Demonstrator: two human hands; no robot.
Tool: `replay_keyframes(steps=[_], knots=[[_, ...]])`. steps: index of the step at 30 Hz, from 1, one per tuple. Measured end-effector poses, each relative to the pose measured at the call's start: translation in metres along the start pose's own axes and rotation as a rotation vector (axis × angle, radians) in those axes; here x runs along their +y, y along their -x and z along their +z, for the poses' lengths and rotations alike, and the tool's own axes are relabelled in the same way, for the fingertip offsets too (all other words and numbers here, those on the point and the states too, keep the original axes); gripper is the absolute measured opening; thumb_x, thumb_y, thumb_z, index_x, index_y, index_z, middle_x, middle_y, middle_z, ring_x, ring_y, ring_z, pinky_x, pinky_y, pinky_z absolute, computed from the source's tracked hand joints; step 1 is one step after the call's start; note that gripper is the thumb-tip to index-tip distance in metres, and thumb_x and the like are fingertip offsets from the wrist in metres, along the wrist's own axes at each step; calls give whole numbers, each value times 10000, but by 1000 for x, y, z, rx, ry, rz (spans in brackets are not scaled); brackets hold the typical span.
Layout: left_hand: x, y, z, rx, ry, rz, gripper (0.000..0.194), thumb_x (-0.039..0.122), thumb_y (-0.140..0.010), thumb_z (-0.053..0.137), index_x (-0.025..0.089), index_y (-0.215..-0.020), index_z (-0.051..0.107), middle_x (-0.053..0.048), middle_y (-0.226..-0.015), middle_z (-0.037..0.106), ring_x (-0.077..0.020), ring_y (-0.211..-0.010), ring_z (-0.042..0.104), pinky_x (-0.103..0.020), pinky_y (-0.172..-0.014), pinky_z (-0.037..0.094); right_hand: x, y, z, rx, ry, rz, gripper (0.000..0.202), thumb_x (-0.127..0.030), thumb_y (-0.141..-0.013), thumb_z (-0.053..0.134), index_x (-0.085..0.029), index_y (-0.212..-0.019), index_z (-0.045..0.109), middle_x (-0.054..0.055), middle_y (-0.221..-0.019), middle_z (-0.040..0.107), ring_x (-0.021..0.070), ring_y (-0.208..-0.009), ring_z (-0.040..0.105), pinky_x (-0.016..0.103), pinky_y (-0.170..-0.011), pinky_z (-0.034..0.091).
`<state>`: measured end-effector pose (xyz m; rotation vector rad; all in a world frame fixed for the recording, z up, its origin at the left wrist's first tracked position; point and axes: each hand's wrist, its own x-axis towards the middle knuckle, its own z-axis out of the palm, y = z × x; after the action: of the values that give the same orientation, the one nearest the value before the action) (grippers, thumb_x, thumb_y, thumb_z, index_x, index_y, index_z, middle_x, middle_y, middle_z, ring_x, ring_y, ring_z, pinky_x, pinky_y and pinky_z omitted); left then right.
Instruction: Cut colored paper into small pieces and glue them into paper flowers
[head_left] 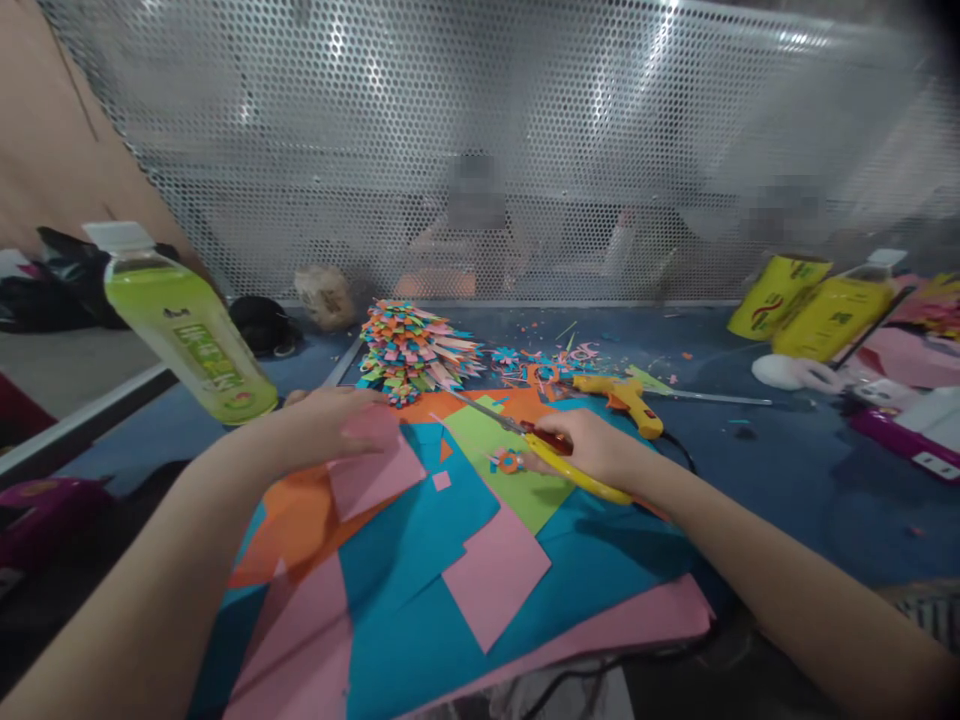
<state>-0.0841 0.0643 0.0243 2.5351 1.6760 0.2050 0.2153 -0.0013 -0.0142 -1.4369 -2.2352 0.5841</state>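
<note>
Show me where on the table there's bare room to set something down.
The widest bare patch of blue table lies between the glue gun, the right forearm and the purple object; small specks dot it. Crowded: the middle, with coloured paper, scissors, left hand and right hand; behind the glue gun, with paper scraps.

Blue tabletop (750, 480) — coloured sheets (420, 580), paper scraps (577, 357), yellow glue gun (626, 398), bottles (191, 340) — probably fabric-covered.

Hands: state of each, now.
Left hand: open, fingers over pink paper.
Right hand: closed on the yellow-handled scissors.
</note>
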Motion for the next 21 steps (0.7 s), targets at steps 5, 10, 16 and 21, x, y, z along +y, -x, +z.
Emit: replay_keyframes(steps=[5, 10, 16, 21], knots=[[29, 1, 13, 59, -144, 166, 759, 531, -722, 542, 195, -1370, 334, -133, -1435, 348, -341, -1315, 290, -539, -1026, 224, 9, -5, 1, 81, -32, 19, 401, -526, -747, 515, -182, -574, 402, -54, -561, 301, 83, -533, 297, 225, -492, 216], [45, -1, 32, -136, 10, 398, 738, 517, -697, 607, 254, -1346, 378, -108, -1367, 459, -322, -1310, 313, -519, -1030, 243, 12, -8, 1, 121, -58, 56, 413, -541, -716, 535, -186, -550, 406, -46, -554, 307, 93, -550, 316, 225, -498, 233], [38, -17, 60, -40, 223, 405, 580, 462, -756, 580, 232, -1274, 454, -82, -1124, 663, -254, -1229, 453, -490, -1052, 206, 10, -8, -1, 114, -125, 52, 402, -546, -699, 555, -179, -571, 454, -40, -573, 353, 90, -543, 314, 223, -496, 249], [38, -22, 68, 30, 220, 371, 580, 460, -748, 598, 229, -1256, 443, -70, -985, 715, -258, -1150, 531, -556, -1054, 102, 9, -7, -4, 122, -73, 39, 422, -557, -708, 550, -175, -556, 455, -44, -553, 351, 86, -533, 304, 225, -494, 219]])
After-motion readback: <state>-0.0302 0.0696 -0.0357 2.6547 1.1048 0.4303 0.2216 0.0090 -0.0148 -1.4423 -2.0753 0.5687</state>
